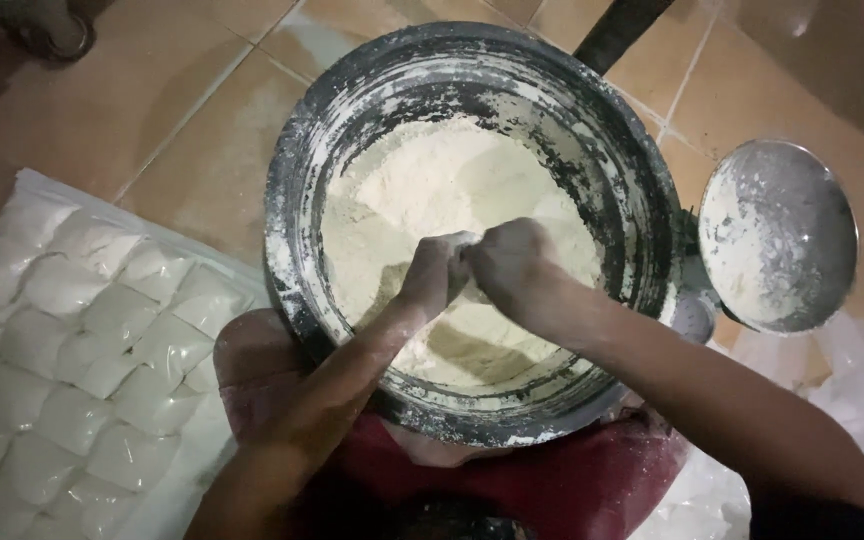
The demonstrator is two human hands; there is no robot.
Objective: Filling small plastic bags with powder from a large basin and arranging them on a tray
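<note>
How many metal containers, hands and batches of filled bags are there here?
Big metal basin of flour: 1
Small metal scale pan: 1
Hands, left hand and right hand: 2
Batch of filled bags: 1
Total: 5

Home food-packing spot: tiled floor, flour pot.

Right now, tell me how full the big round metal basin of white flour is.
Roughly half full: white flour heaps low inside the big round metal basin, leaving its floury inner wall exposed.
</note>
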